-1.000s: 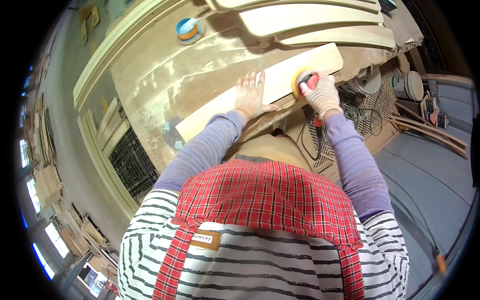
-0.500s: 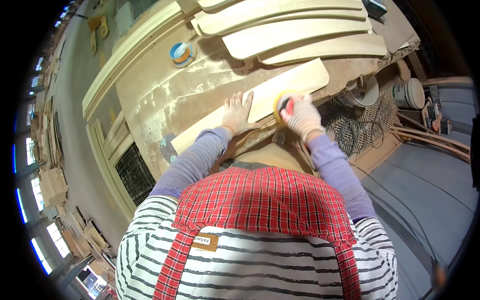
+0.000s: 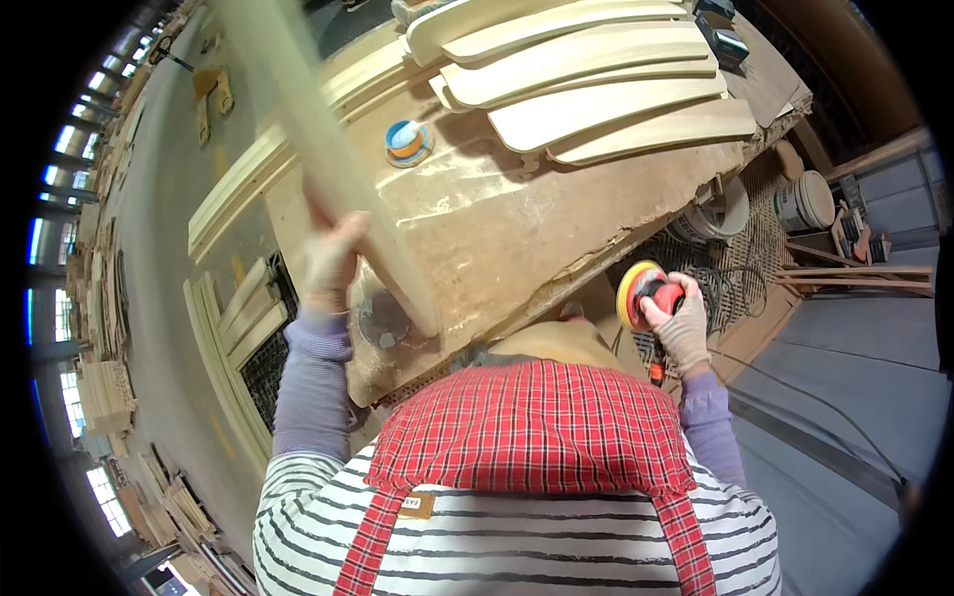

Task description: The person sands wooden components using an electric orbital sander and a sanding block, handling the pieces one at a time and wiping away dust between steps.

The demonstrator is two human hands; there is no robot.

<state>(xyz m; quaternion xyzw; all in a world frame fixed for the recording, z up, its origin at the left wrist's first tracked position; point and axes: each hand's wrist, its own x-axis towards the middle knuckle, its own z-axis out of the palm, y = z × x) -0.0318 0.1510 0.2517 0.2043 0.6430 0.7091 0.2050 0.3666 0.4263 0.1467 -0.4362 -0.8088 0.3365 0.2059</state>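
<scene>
My left hand (image 3: 336, 260) grips a long pale wooden board (image 3: 333, 149) near its lower part. The board is tilted up on edge over the left of the workbench (image 3: 467, 253) and smeared by motion; its near end is at the benchtop, though I cannot tell if it touches. Off the bench's right edge, my right hand (image 3: 684, 323) is closed round a red handheld sander (image 3: 664, 298). The sander's yellow-rimmed round pad (image 3: 636, 295) faces left, apart from any wood. Both hands wear light gloves.
Several curved pale boards (image 3: 596, 99) lie at the bench's far side. A blue-and-orange cup (image 3: 405, 141) stands left of them. White buckets (image 3: 805, 202) and a coiled hose (image 3: 740, 293) are at the right. A wooden frame (image 3: 234, 368) stands beyond the bench's left side.
My left hand has lifted the board off the bench and swung it up to the left. My right hand has drawn the sander off the board, to the right and nearer me.
</scene>
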